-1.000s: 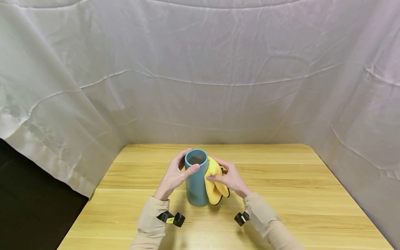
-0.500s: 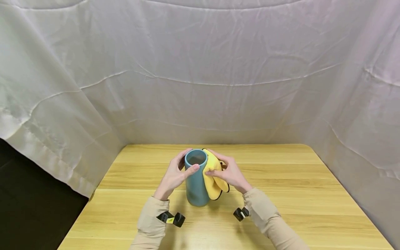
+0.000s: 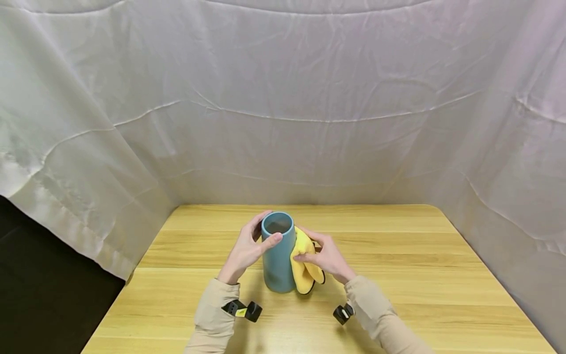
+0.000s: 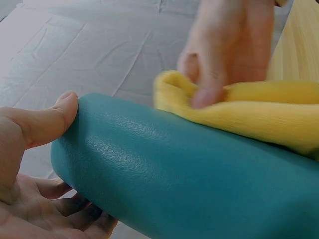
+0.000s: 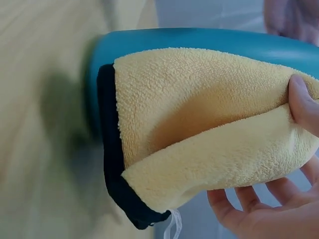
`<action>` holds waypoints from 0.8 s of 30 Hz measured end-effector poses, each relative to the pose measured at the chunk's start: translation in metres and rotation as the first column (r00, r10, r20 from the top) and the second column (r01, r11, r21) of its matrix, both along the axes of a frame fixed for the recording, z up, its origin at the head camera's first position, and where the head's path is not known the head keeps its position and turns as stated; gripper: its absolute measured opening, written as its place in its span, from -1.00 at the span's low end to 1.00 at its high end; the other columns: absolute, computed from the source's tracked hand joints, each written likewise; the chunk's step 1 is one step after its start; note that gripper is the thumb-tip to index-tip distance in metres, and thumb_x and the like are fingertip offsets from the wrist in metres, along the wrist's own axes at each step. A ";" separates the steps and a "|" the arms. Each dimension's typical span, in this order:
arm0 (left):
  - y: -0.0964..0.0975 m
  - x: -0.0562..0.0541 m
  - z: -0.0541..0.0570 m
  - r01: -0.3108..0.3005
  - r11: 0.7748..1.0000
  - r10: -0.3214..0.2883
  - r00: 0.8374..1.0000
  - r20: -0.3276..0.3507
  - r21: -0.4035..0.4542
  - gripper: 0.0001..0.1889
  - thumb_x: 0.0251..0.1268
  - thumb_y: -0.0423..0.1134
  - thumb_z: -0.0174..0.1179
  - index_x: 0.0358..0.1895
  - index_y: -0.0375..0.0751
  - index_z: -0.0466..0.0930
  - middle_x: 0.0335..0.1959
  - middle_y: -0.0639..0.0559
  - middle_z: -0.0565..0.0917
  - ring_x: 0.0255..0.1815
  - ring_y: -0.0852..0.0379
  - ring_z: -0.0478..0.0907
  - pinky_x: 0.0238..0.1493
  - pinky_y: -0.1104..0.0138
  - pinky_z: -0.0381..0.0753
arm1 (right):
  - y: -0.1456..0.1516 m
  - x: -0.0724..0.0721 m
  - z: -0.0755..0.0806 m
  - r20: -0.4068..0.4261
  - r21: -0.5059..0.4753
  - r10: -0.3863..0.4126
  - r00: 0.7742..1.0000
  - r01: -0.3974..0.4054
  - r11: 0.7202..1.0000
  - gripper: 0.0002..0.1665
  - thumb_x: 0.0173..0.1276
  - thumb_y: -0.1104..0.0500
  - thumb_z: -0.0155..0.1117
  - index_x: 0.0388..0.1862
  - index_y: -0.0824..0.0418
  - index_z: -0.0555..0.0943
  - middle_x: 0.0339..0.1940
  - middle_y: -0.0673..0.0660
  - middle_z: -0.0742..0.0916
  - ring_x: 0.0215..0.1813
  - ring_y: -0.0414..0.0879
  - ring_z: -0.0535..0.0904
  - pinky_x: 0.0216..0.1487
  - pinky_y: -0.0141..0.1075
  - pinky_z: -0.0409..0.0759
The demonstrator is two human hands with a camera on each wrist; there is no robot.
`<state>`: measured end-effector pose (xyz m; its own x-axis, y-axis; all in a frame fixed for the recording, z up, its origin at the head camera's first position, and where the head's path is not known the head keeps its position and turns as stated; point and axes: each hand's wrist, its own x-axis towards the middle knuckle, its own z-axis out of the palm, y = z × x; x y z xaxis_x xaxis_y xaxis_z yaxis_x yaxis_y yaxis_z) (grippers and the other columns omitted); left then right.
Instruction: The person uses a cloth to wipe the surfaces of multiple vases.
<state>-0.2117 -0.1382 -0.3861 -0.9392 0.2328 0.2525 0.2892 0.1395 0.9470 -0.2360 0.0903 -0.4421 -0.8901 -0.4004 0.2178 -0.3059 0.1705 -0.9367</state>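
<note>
A tall blue vase (image 3: 278,265) with a round open mouth stands upright on the wooden table. My left hand (image 3: 245,248) grips it near the rim, thumb on the near side and fingers round the far left; the left wrist view shows this thumb (image 4: 55,119) on the smooth wall. On the vase's right side, my right hand (image 3: 327,255) pinches a folded yellow cloth (image 3: 302,275) with dark edging and holds it against the wall. In the right wrist view, the fluffy cloth (image 5: 199,114) hangs in folds along the vase, a white loop at its corner.
The wooden table (image 3: 420,275) extends to both sides of the vase. Pale grey curtains (image 3: 309,98) enclose it at the back and sides. A black surface (image 3: 48,290) lies beyond the left table edge. Small black cameras (image 3: 253,311) sit on both wrists.
The right hand slid the cloth up the vase's side half a second ago, and it is now lower again. The left hand and the vase have stayed in place.
</note>
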 end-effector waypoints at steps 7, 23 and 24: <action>0.000 0.000 0.000 0.006 1.000 -0.006 1.000 -0.007 0.001 -0.34 0.30 -0.29 0.34 0.44 -0.30 0.32 0.30 -0.28 0.53 0.41 -0.19 0.44 0.58 -0.07 0.24 | 0.002 0.001 -0.016 0.066 0.002 0.019 0.998 -0.020 1.000 -0.11 0.13 0.23 0.55 0.47 0.05 0.45 0.41 0.18 0.59 0.20 0.03 0.61 0.08 -0.31 0.68; 0.000 0.001 0.000 0.003 1.000 -0.002 1.000 -0.003 0.002 -0.33 0.29 -0.29 0.35 0.44 -0.29 0.32 0.31 -0.28 0.52 0.40 -0.19 0.44 0.57 -0.07 0.25 | 0.001 0.002 -0.003 0.047 -0.003 -0.007 0.999 0.007 1.000 -0.15 0.16 0.22 0.53 0.46 0.04 0.46 0.38 0.19 0.62 0.11 -0.07 0.63 0.06 -0.22 0.67; 0.001 0.001 0.000 0.001 1.000 -0.001 1.000 -0.003 0.003 -0.33 0.29 -0.30 0.35 0.44 -0.29 0.32 0.31 -0.28 0.52 0.40 -0.19 0.44 0.57 -0.07 0.25 | 0.000 0.002 0.001 0.032 -0.004 -0.006 0.999 0.007 1.000 -0.16 0.17 0.22 0.53 0.46 0.04 0.47 0.37 0.19 0.63 0.11 -0.06 0.64 0.06 -0.19 0.67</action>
